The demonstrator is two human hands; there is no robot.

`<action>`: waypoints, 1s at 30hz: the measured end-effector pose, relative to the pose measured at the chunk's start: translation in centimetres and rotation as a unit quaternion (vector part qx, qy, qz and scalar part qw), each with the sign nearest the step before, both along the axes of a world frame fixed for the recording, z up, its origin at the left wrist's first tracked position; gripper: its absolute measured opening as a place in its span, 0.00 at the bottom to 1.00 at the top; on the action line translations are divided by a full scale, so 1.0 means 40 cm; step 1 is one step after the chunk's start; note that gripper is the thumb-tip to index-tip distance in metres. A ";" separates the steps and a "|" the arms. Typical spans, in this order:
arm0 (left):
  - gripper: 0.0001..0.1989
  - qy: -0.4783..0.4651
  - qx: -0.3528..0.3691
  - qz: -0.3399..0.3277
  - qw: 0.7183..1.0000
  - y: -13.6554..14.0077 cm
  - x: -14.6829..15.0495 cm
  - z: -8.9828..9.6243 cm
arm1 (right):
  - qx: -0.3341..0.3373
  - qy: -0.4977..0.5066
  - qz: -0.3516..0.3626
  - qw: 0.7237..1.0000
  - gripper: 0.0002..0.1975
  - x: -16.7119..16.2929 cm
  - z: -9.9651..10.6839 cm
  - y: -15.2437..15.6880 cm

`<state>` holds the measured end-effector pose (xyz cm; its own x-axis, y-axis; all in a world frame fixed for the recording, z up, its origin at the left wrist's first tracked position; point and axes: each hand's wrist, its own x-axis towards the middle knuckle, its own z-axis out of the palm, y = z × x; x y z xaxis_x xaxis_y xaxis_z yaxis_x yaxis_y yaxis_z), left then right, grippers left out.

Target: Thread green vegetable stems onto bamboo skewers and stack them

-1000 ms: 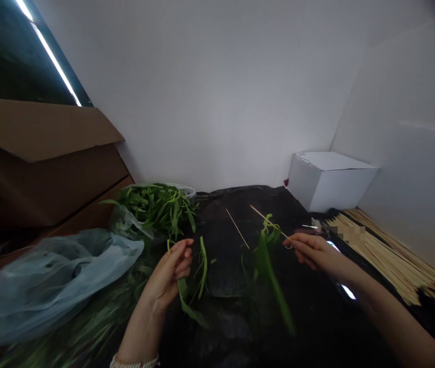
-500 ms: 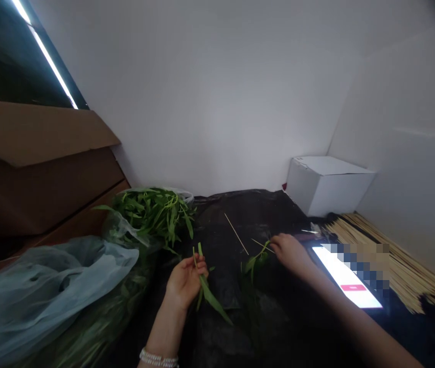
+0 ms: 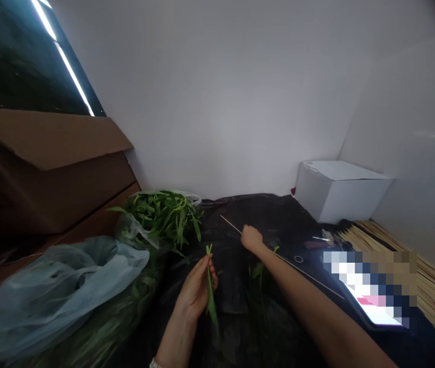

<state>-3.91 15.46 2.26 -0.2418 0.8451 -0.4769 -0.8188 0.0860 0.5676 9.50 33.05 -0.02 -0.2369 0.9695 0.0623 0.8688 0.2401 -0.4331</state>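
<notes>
Green leafy stems [image 3: 211, 302] pinched in my left hand [image 3: 195, 287]; right hand [image 3: 252, 238] at wooden skewer [image 3: 230, 223], grip unclear. Probably skewer pickup; next calls for firm pinch.

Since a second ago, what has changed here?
The right hand let go of the leaf-wrapped, thin pale wooden stick, moved left and grasped a bare, thin wooden stick. The left hand gathered two green stems together. The white rectangular box stayed put.

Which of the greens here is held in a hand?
The slim sprig in the left hand, its ends poking up above the grip; the bagged heap and the leaves beside the right forearm lie apart from it.
</notes>
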 end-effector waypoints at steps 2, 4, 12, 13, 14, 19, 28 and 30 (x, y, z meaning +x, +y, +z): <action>0.04 0.013 0.017 0.013 1.000 -0.012 0.006 0.018 | 0.036 0.045 0.012 0.998 0.10 0.003 0.046 -0.010; 0.04 0.019 0.029 0.026 0.999 -0.025 0.012 0.038 | 0.078 0.088 0.028 0.993 0.12 0.014 0.103 -0.042; 0.03 0.028 0.088 0.061 0.994 -0.073 0.027 0.102 | 0.137 0.271 0.218 0.927 0.11 0.207 0.165 -0.407; 0.03 0.035 0.092 0.060 0.993 -0.077 0.030 0.103 | 0.119 0.273 0.217 0.929 0.10 0.229 0.148 -0.447; 0.02 0.044 0.095 0.060 0.993 -0.081 0.035 0.104 | 0.105 0.283 0.215 0.929 0.11 0.246 0.132 -0.479; 0.11 0.150 0.090 0.042 0.984 -0.096 0.077 0.100 | -0.007 0.363 0.134 0.922 0.14 0.233 0.124 -0.511; 0.07 0.349 0.159 -0.085 0.920 -0.136 0.136 0.085 | -0.074 0.460 0.143 0.873 0.14 0.120 0.200 -0.449; 0.08 0.365 0.139 -0.079 0.917 -0.139 0.120 0.076 | -0.072 0.456 0.136 0.877 0.13 0.127 0.192 -0.444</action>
<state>0.89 9.89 5.29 -0.2740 0.9617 0.0032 -0.2009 -0.0605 0.9777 14.59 15.31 7.64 -0.3750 0.8985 0.2280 0.0650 0.2709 -0.9604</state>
